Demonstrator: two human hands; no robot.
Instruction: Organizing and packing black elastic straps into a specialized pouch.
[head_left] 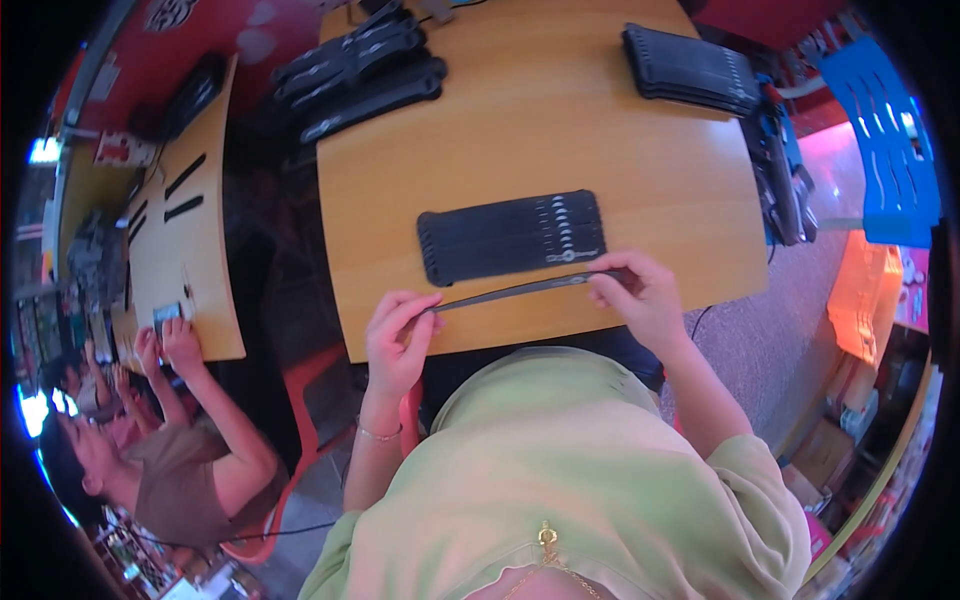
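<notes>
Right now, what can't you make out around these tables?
In the head view:
Dark strip: its exact ends, hidden by the left hand and right hand.
Black strips: pale markings, too small to read.
Small object by the co-worker's hand: partly covered, too small to identify.

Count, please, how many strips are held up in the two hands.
1: the dark strip, held between the left hand and the right hand. Another, pressed flat against it, could be hidden.
</notes>
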